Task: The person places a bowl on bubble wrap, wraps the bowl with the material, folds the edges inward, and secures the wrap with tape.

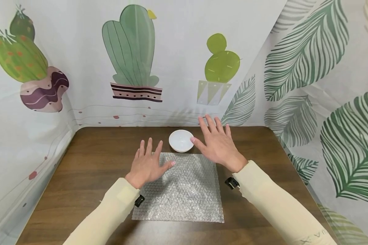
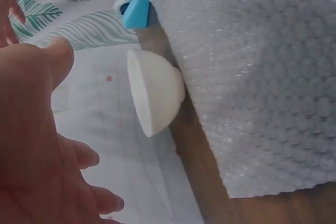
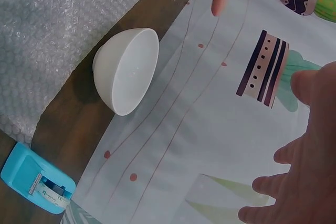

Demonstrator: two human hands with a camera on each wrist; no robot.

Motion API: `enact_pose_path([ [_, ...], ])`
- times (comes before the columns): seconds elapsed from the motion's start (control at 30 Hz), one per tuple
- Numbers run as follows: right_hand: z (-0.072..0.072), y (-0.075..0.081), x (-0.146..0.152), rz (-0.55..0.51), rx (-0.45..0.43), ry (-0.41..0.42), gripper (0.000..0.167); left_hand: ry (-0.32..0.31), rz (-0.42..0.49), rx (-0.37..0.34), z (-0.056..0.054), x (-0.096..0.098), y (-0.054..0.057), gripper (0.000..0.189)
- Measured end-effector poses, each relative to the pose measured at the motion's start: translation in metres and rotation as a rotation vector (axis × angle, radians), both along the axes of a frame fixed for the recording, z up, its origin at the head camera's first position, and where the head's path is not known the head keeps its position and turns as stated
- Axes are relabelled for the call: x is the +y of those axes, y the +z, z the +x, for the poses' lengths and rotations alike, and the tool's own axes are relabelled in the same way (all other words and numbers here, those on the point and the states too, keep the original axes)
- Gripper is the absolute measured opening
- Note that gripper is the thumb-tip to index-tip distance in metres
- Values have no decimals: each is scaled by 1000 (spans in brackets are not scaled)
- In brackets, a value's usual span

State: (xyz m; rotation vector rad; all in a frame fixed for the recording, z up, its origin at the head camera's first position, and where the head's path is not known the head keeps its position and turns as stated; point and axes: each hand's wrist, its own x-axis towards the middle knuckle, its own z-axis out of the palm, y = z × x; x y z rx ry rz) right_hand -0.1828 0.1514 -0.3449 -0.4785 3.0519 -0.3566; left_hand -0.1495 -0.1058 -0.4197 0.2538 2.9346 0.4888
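A small white bowl (image 1: 180,140) stands upright near the table's back edge. In front of it a sheet of bubble wrap (image 1: 184,194) lies flat. My left hand (image 1: 146,166), fingers spread, is raised over the sheet's left part and holds nothing. My right hand (image 1: 220,147) is likewise spread and empty, its thumb overlapping the bowl's right rim in the head view. Both wrist views show a blue tape dispenser (image 3: 38,177) to the right of the bowl, by the sheet's far corner; the right hand hides it in the head view.
The brown wooden table (image 1: 89,163) meets a white cloth backdrop (image 1: 184,61) printed with cacti directly behind the bowl. A leaf-patterned cloth (image 1: 325,112) hangs along the right side.
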Motion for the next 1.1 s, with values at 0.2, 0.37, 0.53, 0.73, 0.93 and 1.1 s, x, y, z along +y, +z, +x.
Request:
enact_pose_path([
  [0.2,0,-2,0,-2,5,1,81,-1,0,-19,4,-2,-11,97],
  [0.37,0,-2,0,-6,14,1,81,-16,-5,-34,6,-4,-19,95],
  [0.53,0,-2,0,-9,17,-1,81,-31,2,-49,8,-6,-27,94],
  [0.73,0,-2,1,-8,13,3,81,-32,14,-86,10,-8,-37,93],
  [0.93,0,-3,1,2,28,10,81,-47,15,-110,12,-7,-45,93],
  [1.1,0,-3,2,0,20,10,81,-54,15,-121,12,-8,-50,94],
])
